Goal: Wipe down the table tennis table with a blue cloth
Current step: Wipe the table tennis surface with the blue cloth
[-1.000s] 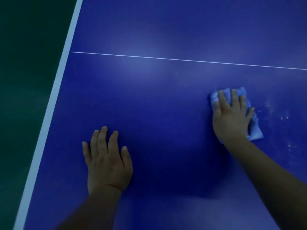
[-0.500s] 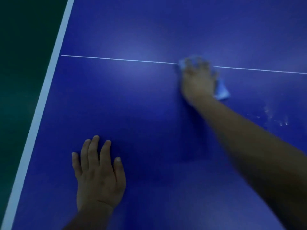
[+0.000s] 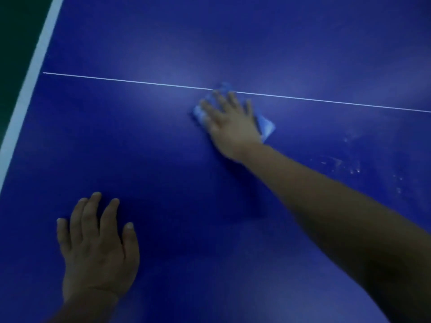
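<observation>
Right hand [image 3: 231, 123] is flat on the blue cloth [image 3: 267, 127], fingers spread and straight, pressing it onto the worktop [image 3: 163, 148] rather than gripping it, and the cloth sits right under that palm with one corner poking out on the thumbless side and a paler edge showing beyond the fingers. The fingertips [image 3: 218, 94] just reach the thin white line [image 3: 116, 80] that runs across ahead of both hands. Left hand [image 3: 98, 248] is planted flat nearer the person's body, fingers straight and slightly fanned, holding nothing, simply bracing on the surface well apart from the cloth. Out past the right forearm there is a scatter of pale specks and smears [image 3: 345, 164], and that patch looks like the part wanting attention. The wiping hand is blurred, so this reads as a stroke in progress. To do it well, I'd say keep the palm's weight even across the cloth so the loose corner doesn't fold under, overlap each pass, and bring the strokes over toward those marks instead of working only near the line. The braced left hand seems well placed for leaning in; shifting it along as the reach grows would likely keep the pressure steady. The white edge band [image 3: 35, 73] lies off beyond the left hand.
</observation>
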`<state>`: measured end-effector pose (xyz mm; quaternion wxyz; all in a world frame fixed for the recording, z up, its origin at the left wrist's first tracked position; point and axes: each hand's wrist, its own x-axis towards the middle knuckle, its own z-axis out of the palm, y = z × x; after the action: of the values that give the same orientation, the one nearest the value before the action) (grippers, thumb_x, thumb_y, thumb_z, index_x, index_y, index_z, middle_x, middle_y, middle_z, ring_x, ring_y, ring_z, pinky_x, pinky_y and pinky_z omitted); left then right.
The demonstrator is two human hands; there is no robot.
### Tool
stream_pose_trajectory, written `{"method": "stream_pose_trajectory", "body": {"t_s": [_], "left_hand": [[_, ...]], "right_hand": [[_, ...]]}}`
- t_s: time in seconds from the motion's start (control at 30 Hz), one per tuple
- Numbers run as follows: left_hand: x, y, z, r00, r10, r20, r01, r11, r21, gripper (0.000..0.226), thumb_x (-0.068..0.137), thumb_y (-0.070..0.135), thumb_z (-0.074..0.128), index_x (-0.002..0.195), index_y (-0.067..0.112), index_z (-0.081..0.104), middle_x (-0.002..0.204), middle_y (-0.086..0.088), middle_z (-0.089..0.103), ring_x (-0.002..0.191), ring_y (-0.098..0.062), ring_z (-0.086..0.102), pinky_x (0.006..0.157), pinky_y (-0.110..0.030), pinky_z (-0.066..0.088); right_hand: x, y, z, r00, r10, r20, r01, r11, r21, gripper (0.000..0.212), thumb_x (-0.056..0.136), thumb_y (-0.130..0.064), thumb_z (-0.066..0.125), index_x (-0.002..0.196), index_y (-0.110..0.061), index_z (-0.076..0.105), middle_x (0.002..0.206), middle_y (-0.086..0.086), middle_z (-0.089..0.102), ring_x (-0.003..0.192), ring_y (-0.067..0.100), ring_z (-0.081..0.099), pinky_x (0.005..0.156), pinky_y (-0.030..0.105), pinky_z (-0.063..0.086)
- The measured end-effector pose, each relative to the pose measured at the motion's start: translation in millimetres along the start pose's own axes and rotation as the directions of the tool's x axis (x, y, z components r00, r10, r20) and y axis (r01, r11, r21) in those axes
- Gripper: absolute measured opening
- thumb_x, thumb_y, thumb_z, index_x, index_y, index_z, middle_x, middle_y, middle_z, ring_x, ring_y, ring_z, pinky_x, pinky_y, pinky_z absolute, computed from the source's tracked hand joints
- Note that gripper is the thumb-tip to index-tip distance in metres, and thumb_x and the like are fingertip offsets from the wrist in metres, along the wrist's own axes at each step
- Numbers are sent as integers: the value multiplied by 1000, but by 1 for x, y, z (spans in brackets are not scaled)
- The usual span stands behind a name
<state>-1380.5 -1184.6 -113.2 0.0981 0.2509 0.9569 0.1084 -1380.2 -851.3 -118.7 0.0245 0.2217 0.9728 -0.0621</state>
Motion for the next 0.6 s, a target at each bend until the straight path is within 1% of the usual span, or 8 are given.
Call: {"method": "stream_pose_trajectory", "body": {"t_s": [0.1, 0.17, 0.2, 0.27, 0.33, 0.43, 0.5, 0.6], "left_hand": [[0, -1, 1, 1000, -4, -8, 4, 1000, 2, 63, 93, 45, 30, 140, 7, 45, 155, -12, 25, 147, -29, 15, 118, -30, -18], [0, 0, 1, 1000, -3, -6, 3, 1000, 4, 64, 92, 46, 28, 140, 6, 45, 155, -12, 25, 148, -29, 15, 118, -31, -18], [0, -1, 1, 1000, -3, -2, 3, 1000, 9, 66, 92, 46, 27, 141, 6, 46, 156, -12, 24, 148, -28, 14, 118, -31, -18], [0, -1, 0, 1000, 0, 3, 0, 1000, 22, 67, 92, 47, 26, 142, 6, 45, 156, -12, 23, 148, -28, 13, 118, -32, -18], [0, -2, 1, 1000, 8, 3, -8, 1000, 26, 67, 93, 47, 26, 142, 6, 45, 157, -12, 23, 148, -28, 12, 119, -36, -15], [0, -2, 4, 1000, 7, -1, -7, 1000, 24, 66, 92, 46, 28, 141, 7, 45, 156, -12, 24, 149, -27, 12, 120, -47, -5], [1, -3, 5, 1000, 8, -15, -8, 1000, 15, 66, 92, 47, 27, 141, 7, 46, 156, -12, 25, 148, -27, 12, 120, -49, -3], [-1, -4, 6, 999, 22, -40, -21, 1000, 15, 65, 93, 47, 26, 140, 7, 46, 155, -13, 25, 148, -28, 13, 121, -50, -2]], "right_hand": [[-8, 117, -26, 946, 314, -81, -323, 934, -149, 48, 105, -40, 22, 153, -32, 28, 163, 3, 20, 151, 29, 9, 112, 66, 19], [-24, 175, -37, 815, 574, -77, -575, 818, 13, 49, 105, -43, 21, 152, -34, 28, 164, 0, 17, 151, 25, 6, 115, 65, 13], [-36, 179, -35, 785, 617, -61, -613, 787, 71, 49, 105, -44, 21, 152, -35, 29, 164, 0, 17, 151, 25, 7, 116, 63, 11], [-68, 160, -22, 870, 487, -71, -487, 873, 17, 51, 104, -45, 21, 153, -33, 32, 164, 3, 19, 151, 28, 13, 117, 62, 11], [-113, 126, -8, 984, 175, -35, -176, 984, -23, 53, 103, -48, 20, 152, -33, 34, 163, 4, 23, 151, 31, 17, 117, 61, 12], [-148, 118, -1, 957, -269, 106, 276, 960, -55, 49, 106, -51, 18, 149, -37, 38, 163, -3, 23, 152, 26, 15, 119, 55, 6], [-115, 148, -11, 973, -218, 73, 224, 971, -88, 55, 104, -51, 20, 147, -29, 45, 160, 6, 32, 148, 33, 24, 114, 60, 13], [-54, 200, -29, 982, 183, -42, -185, 980, -68, 61, 98, -50, 20, 152, -29, 36, 162, 7, 26, 150, 32, 19, 116, 58, 13]]}}
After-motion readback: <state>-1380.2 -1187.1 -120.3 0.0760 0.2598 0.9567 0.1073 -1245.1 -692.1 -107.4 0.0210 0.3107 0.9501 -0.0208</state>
